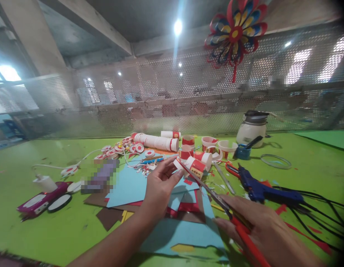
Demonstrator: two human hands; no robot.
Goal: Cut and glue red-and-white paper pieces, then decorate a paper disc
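1. The left hand pinches a red-and-white paper cup at its fingertips, above blue paper sheets on the green table;
2. The right hand grips red-handled scissors; the blades touch the cup.

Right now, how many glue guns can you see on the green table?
1. The blue glue gun lies on the green table, just beyond the right hand holding red-handled scissors. Others may be hidden among the paper cups.
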